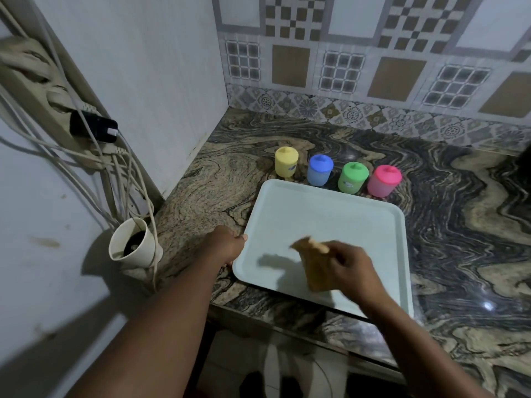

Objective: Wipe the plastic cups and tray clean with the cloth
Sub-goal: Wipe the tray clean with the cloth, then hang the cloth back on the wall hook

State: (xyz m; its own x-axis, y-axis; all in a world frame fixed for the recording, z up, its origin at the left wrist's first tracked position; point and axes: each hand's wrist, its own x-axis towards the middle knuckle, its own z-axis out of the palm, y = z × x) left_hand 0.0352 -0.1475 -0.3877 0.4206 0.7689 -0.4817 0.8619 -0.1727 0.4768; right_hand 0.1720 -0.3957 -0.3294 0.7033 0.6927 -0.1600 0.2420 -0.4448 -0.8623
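Far left, on the wall: beige power strip (43, 90) mounted aslant, pale cables hanging from it; one black plug (93, 129) seated at its lower end; cables trail down past an off-white conical cup (130, 244) fixed to the wall, mouth tilted up, dark inside.

Left hand (227, 244): at the tray's left edge, fingers curled round the rim, gripping it; forearm comes in from bottom left.

Pale grey-green rectangular plastic tray (330, 219): flat on the brown-and-black marbled stone counter (459, 225), near the front edge, slightly skewed; bare inside apart from the cloth and its shadow.

Tan folded cloth (313, 268): over the tray's near half, standing roughly on end, blurred; lower end down at the tray floor, actual contact not clear.

Right hand (353, 267): over the tray, fingers bunched and closed on the cloth's right side, pinching it.

Behind the tray's far edge, a row of four small cups, upright, each capped with a knobbed lid, close together but apart: yellow plastic cup (286, 165); blue plastic cup (320, 170); green plastic cup (352, 178); pink plastic cup (383, 180); all on the counter, none on the tray.

Back wall: patterned tile splashback (373, 67), chequered and gridded panels.
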